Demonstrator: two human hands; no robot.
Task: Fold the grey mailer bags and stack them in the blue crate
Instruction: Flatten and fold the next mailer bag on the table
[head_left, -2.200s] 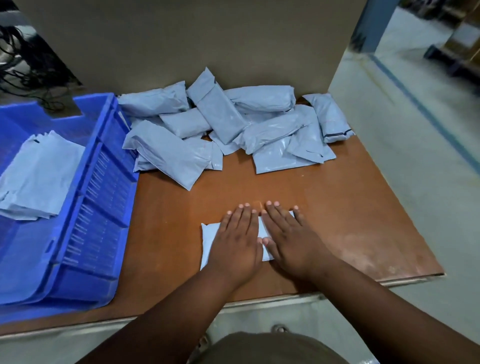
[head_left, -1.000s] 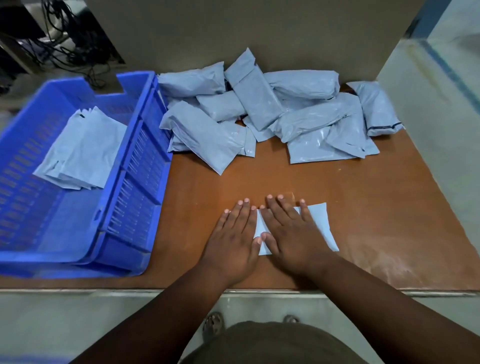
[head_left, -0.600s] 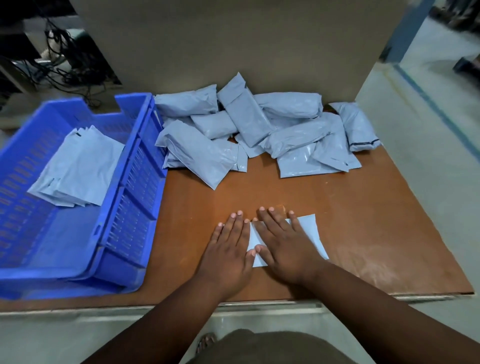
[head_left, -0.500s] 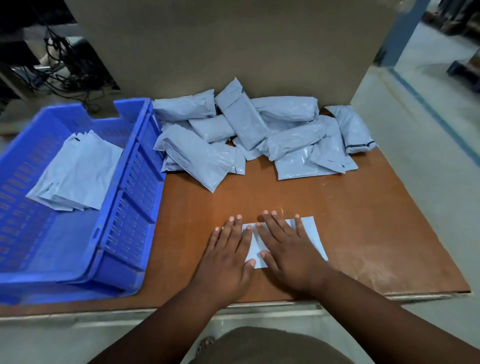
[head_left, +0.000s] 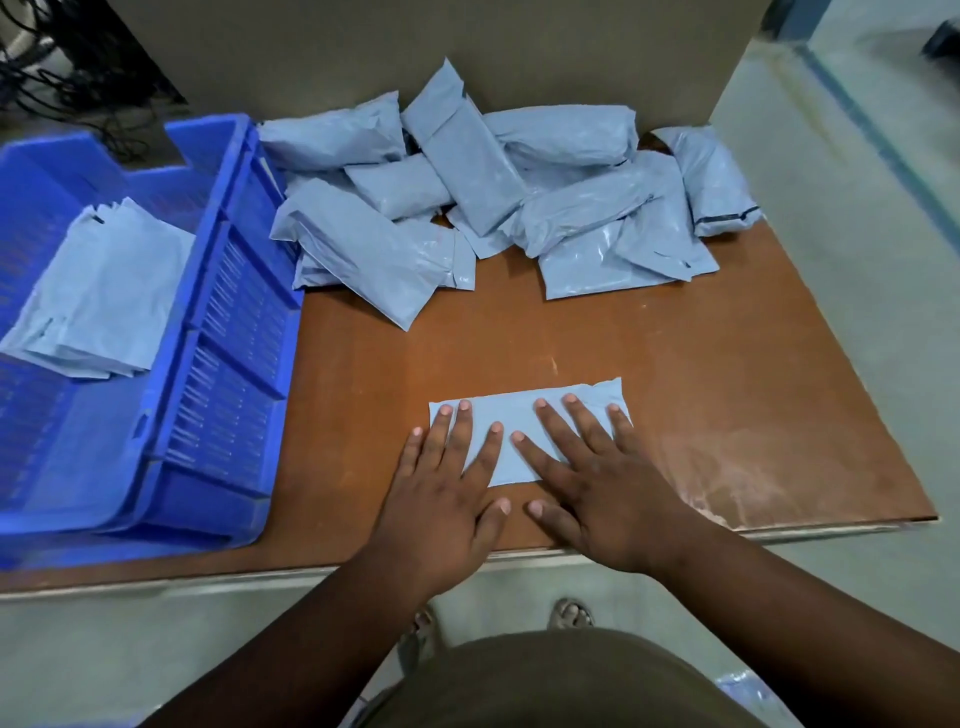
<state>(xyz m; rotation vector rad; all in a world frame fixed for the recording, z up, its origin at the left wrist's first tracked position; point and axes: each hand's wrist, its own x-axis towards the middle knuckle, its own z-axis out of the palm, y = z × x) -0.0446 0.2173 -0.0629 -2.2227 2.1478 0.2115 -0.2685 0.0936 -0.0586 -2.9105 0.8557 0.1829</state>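
Two hands press flat on one folded mailer bag (head_left: 524, 434) near the front edge of the counter (head_left: 701, 374). Half a second earlier the bag shows only beside the right hand (head_left: 602, 488); now it extends under both hands, and the left hand (head_left: 441, 499) covers its left end. Fingers of both hands are straight and spread, grasping nothing. The bag's long axis runs left to right, parallel to the counter's front edge, its right end tilted slightly away. The blue crate (head_left: 234, 332) sits on the counter left of the bag, holding folded bags (head_left: 104, 296). Unfolded bags (head_left: 467, 208) lie heaped at the counter's far side.
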